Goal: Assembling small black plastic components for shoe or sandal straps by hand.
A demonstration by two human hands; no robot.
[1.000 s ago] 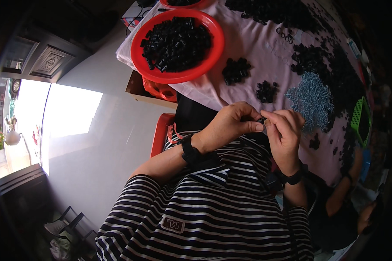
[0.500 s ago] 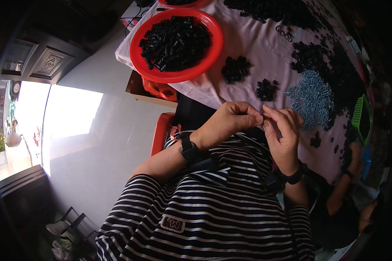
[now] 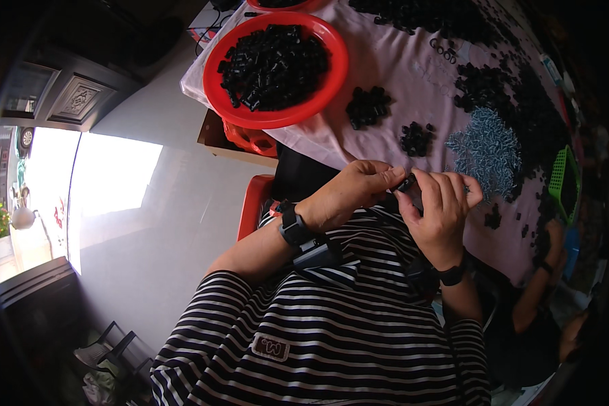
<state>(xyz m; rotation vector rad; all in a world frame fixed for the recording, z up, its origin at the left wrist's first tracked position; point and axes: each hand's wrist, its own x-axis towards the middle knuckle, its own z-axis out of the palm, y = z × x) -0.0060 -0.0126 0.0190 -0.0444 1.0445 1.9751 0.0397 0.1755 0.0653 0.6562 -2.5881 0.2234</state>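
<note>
A small black cylindrical plastic piece (image 3: 407, 182) sits between my two hands, just over my lap at the table's near edge. My left hand (image 3: 348, 195) pinches one end of it between thumb and forefinger. On its other end are the thumb and forefinger of my right hand (image 3: 437, 215), with the remaining fingers curled. Beyond my hands lie a little heap of small black parts (image 3: 417, 139) and a cluster of longer black cylinders (image 3: 368, 107). A pile of thin blue-grey screw-like pieces (image 3: 488, 152) spreads to the right of them.
A red basin (image 3: 208, 81) full of black pieces stands at the table's left edge, above a cardboard box (image 3: 233, 155). Many black parts (image 3: 484, 88) cover the pink cloth (image 3: 402, 61) at right. A green basket (image 3: 562, 177) and another person's arm (image 3: 531, 291) are far right.
The black piece now shows between my fingertips, where it was mostly hidden. My right hand has turned slightly and its fingers have shifted. The piles look unchanged.
</note>
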